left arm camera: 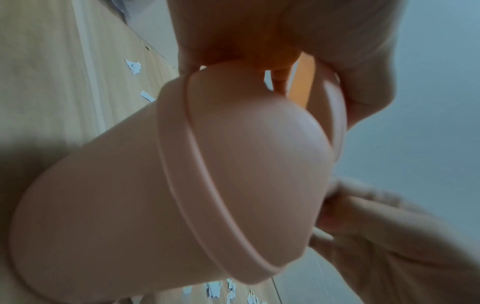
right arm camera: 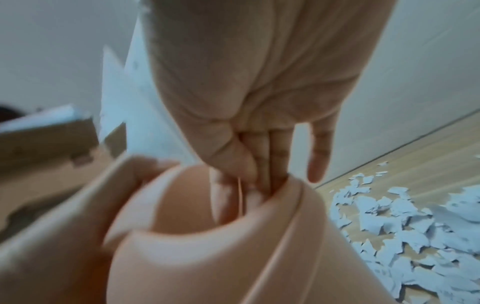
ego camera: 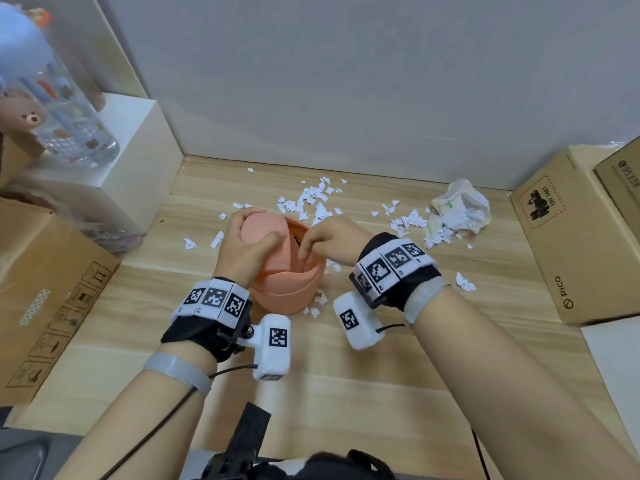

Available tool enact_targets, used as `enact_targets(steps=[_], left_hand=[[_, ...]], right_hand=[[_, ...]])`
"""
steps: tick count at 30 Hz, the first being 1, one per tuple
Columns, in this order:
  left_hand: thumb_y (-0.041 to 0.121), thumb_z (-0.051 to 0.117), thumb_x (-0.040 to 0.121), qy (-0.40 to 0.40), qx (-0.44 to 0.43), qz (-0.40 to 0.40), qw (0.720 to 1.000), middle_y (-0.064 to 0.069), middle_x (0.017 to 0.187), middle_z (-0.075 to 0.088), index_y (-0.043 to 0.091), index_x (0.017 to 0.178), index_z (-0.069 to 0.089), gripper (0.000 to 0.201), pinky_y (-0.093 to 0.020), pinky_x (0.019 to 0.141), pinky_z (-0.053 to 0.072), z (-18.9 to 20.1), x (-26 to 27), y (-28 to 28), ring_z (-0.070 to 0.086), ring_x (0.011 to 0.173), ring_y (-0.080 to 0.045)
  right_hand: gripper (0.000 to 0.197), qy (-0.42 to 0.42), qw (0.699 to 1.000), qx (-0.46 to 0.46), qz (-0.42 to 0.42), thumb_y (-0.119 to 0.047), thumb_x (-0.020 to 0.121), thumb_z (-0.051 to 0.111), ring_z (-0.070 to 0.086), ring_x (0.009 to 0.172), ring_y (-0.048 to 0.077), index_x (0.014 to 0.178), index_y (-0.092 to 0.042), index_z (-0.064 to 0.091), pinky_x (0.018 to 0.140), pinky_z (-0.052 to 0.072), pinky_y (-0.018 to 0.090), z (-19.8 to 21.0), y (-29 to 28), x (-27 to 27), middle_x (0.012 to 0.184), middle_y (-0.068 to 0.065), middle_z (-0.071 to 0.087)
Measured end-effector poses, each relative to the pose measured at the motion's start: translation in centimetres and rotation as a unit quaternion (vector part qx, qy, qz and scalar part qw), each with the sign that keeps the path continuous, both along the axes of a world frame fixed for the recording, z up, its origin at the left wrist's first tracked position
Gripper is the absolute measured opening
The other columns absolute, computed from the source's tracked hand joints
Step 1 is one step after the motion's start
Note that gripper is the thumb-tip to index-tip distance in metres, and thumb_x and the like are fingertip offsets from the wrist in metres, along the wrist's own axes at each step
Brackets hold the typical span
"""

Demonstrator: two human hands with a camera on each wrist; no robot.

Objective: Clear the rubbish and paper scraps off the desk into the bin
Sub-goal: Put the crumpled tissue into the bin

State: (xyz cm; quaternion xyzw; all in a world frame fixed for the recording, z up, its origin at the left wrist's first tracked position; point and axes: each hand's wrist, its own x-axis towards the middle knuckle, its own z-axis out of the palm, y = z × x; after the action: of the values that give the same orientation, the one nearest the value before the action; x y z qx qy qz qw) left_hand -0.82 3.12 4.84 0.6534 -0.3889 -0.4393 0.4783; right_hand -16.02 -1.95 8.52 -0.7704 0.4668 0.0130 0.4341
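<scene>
Bin (ego camera: 287, 292) lid tipped by gripping left hand (ego camera: 242, 244); right hand (ego camera: 325, 242) fingers (right arm camera: 262, 164) pinched, dropping paper scraps (ego camera: 311, 199); next, back-edge scraps.

- Looks like somebody's desk nook at home or in a small office: light wood-grain desk (ego camera: 346, 393) shoved against a plain grey wall (ego camera: 346, 81)
- Cardboard boxes (ego camera: 568, 244) piled on both sides, 1 printed PICO
- Clear sticker-covered bottle (ego camera: 62, 109) on a white shelf block (ego camera: 138, 140)
</scene>
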Motion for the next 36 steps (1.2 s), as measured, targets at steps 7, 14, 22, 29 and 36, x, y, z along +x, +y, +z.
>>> enact_targets(steps=[7, 14, 22, 29, 36], left_hand=[[0.029, 0.060, 0.061, 0.011, 0.011, 0.024, 1.000, 0.009, 0.102, 0.052, 0.034, 0.103, 0.050, 0.044, -0.028, 0.080, 0.039, -0.3, -0.6, -1.7, 0.049, 0.096, -0.016], [0.023, 0.059, 0.061, 0.011, -0.006, 0.042, 0.999, 0.016, 0.094, 0.055, 0.031, 0.100, 0.053, 0.040, -0.017, 0.069, 0.041, -0.6, -1.1, -2.0, 0.051, 0.083, 0.000], [0.043, 0.062, 0.045, 0.012, -0.012, 0.037, 0.999, 0.020, 0.097, 0.058, 0.038, 0.093, 0.054, 0.049, -0.005, 0.062, 0.043, -0.6, -1.2, -1.9, 0.055, 0.074, 0.015], [0.037, 0.066, 0.049, 0.023, -0.009, 0.046, 0.999, 0.020, 0.100, 0.059, 0.039, 0.093, 0.054, 0.046, -0.007, 0.064, 0.045, -0.9, -1.3, -1.8, 0.056, 0.076, 0.013], [0.027, 0.061, 0.062, 0.022, -0.008, 0.051, 0.998, 0.018, 0.096, 0.055, 0.039, 0.093, 0.053, 0.034, -0.010, 0.062, 0.044, -0.5, -1.4, -1.8, 0.052, 0.082, 0.001]], right_hand=[[0.047, 0.078, 0.947, -0.159, -0.268, -0.004, 0.078, 0.052, 0.039, 0.126, 0.025, 0.120, -0.025, 0.054, 0.102, 0.035, 0.039, -5.1, -4.0, -11.7, 0.138, 0.006, 0.039], [0.077, 0.183, 0.883, -0.137, -0.411, -0.009, 0.070, 0.062, -0.002, 0.142, 0.034, 0.134, -0.037, 0.031, 0.110, 0.022, 0.059, -8.9, -8.9, -20.1, 0.156, 0.007, -0.007], [0.096, 0.234, 0.902, -0.007, -0.362, -0.045, 0.059, 0.075, 0.015, 0.139, 0.035, 0.137, -0.041, 0.020, 0.109, 0.017, 0.055, -12.4, -12.9, -21.8, 0.151, 0.006, 0.021], [0.033, 0.317, 0.891, -0.126, -0.300, -0.038, 0.081, 0.058, 0.032, 0.122, 0.032, 0.113, -0.035, 0.052, 0.099, 0.031, 0.043, -15.0, -10.2, -20.8, 0.128, 0.003, 0.047], [0.019, 0.071, 0.896, -0.207, -0.387, -0.019, 0.077, 0.068, 0.053, 0.101, 0.034, 0.095, -0.024, 0.068, 0.076, 0.043, 0.029, -10.4, -8.5, -18.9, 0.103, 0.007, 0.065]])
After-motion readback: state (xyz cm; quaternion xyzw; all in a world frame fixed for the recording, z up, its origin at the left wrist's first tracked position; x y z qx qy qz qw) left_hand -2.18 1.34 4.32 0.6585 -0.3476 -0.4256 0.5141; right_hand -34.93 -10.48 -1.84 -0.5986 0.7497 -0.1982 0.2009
